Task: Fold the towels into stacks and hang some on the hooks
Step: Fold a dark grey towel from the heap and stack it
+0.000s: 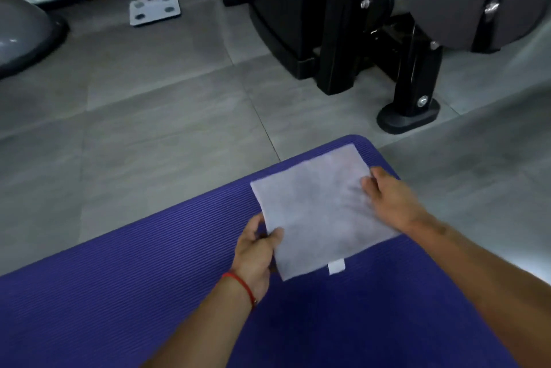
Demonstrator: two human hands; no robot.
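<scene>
1. Folded pale towel (320, 212) lying flat on the far corner of a purple ribbed exercise mat (149, 293), itself spread on a grey tiled floor (149, 105).
2. Left hand (256, 251) pinching the near-left edge, thumb on top and fingers curled beneath, likely to anchor or lift that side.
3. Right hand (387, 197) laid flat, fingers straight and spread on the right portion, seemingly smoothing or pinning the layers.
4. Nearly square, slightly longer from near edge to far, skewed relative to the mat ribs; far-right corner toward a black machine base (408, 117).
5. White care tag (336, 267) poking from the near edge.
6. No hooks or stacks in view; bathroom scale (155, 8) well apart.
</scene>
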